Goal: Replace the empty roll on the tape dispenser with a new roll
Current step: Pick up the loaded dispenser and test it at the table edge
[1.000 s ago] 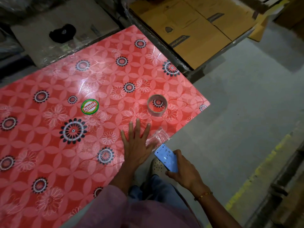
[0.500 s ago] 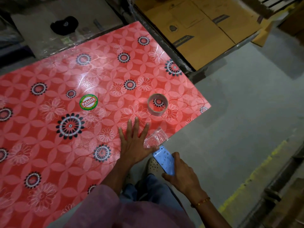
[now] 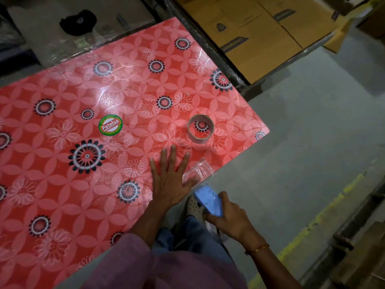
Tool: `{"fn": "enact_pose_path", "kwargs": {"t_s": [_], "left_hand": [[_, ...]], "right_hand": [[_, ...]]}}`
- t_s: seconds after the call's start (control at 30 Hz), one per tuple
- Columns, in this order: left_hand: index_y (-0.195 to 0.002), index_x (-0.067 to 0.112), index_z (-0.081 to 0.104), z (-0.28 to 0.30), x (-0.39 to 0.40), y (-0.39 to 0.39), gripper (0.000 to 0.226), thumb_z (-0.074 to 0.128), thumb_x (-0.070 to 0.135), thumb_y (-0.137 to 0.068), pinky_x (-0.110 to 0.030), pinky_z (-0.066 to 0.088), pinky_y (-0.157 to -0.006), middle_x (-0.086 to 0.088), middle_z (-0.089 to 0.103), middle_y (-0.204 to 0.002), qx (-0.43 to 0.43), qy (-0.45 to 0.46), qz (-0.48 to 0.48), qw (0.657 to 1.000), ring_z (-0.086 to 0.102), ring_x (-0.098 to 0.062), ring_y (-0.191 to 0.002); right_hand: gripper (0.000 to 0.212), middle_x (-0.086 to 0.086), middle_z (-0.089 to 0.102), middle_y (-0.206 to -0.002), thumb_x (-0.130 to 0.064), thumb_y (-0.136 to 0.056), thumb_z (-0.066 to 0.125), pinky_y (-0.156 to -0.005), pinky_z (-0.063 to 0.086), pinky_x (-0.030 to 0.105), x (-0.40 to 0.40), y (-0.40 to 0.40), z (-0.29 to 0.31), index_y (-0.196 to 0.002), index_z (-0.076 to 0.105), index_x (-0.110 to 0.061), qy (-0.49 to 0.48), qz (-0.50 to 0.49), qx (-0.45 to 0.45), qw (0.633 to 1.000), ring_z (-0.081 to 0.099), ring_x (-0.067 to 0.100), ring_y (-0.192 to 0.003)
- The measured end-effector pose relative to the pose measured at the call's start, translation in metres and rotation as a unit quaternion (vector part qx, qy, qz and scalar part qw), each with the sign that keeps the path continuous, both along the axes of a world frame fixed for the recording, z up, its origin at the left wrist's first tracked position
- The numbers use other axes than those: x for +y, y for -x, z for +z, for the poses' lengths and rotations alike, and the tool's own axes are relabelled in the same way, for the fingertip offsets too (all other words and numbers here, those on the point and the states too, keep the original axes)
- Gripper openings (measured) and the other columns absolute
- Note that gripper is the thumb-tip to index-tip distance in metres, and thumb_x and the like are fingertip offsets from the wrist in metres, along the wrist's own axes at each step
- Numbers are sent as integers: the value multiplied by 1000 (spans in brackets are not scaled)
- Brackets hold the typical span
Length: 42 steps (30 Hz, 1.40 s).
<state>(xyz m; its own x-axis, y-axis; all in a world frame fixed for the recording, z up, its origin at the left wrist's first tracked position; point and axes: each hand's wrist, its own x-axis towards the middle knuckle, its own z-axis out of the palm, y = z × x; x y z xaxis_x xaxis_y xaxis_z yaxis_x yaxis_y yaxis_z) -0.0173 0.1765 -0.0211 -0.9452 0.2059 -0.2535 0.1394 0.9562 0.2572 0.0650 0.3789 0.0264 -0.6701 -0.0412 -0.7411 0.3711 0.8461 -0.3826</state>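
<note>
A bare cardboard tape core lies flat on the red flowered table, near its right corner. My left hand rests flat on the table with fingers spread, just short of the core. Its thumb touches a crumpled strip of clear tape at the table's edge. My right hand is below the edge, off the table, shut on a blue tape dispenser. The strip seems to run from the dispenser to the table. The dispenser's lower part is hidden behind my hand.
A round green and red sticker sits on the table. Flat cardboard boxes lie beyond the table's far right side. A black object lies on a plastic-wrapped surface at the back. Grey floor with a yellow line is at right.
The view has shifted slightly. My right hand with the dispenser has dropped a little lower below the table edge. My left hand stays flat on the table.
</note>
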Motion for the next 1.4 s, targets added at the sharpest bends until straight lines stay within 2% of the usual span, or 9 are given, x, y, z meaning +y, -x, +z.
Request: {"fn": "enact_pose_path", "kwargs": {"t_s": [0.13,0.27,0.37,0.53,0.77,1.0,1.2,1.3,1.4], "left_hand": [[-152,39,-17,0,-2,4,108,24,94,-69,-70,-18,-110,-8,-37,-158,-44,-1,-17,999,-36,-33,-143],[-153,37,-15,-1,-3,2,117,34,96,-65,-70,-20,-108,-11,-35,-158,-42,0,-30,999,-37,-35,-143],[-154,36,-13,-1,-2,4,116,30,97,-65,-70,-18,-109,-12,-31,-160,-26,14,-25,999,-32,-36,-145],[-156,30,-7,7,7,2,118,1,99,-59,-75,-11,-108,-18,-22,-162,-35,36,-11,999,-24,-43,-146],[-150,39,-21,10,10,3,106,26,92,-72,-73,-13,-109,-9,-38,-157,-61,-3,13,998,-35,-37,-143],[-155,39,5,1,4,-4,64,19,64,-98,-70,6,-114,-7,-3,-167,43,14,26,999,-3,-35,-152],[-155,41,14,1,-8,0,61,37,50,-99,-65,11,-116,-6,10,-166,46,13,-7,999,12,-34,-152],[-152,38,27,8,-23,6,65,46,47,-90,-63,29,-112,-6,25,-163,30,-11,-46,998,29,-33,-146],[-144,28,42,28,-33,16,54,47,14,-93,-54,40,-110,-4,43,-153,42,-119,36,991,45,-27,-136]], "right_hand": [[72,11,64,-129,-69,-75,59,-88,45,33,39,-42,-16,-125,47,-18,-50,-61,-120,990,61,31,-119],[50,9,70,-114,-46,-83,74,-81,46,33,93,-41,-14,-119,61,-14,-41,-158,-86,983,65,28,-106],[28,2,73,-91,-32,-87,73,-72,48,34,100,-27,4,-110,73,-15,89,-233,-61,966,64,16,-77],[18,-3,63,-75,-18,-94,64,-60,45,31,79,-8,26,-104,78,-14,270,-324,-57,905,53,15,-67],[20,11,58,-78,-16,-95,60,-49,44,26,57,12,36,-87,75,-6,386,-396,-86,829,53,18,-55],[21,15,65,-81,-22,-91,66,-58,46,29,53,31,44,-84,75,-4,436,-387,-102,806,60,20,-60],[48,23,66,-110,-29,-83,72,-81,47,39,45,58,48,-126,63,-11,476,-322,-113,810,58,33,-96],[59,24,64,-107,-29,-81,75,-73,48,37,37,75,49,-131,54,-7,486,-306,-123,810,55,35,-93],[53,20,67,-106,-22,-84,71,-67,56,34,27,94,53,-127,51,1,504,-288,-138,803,67,26,-81]]}}
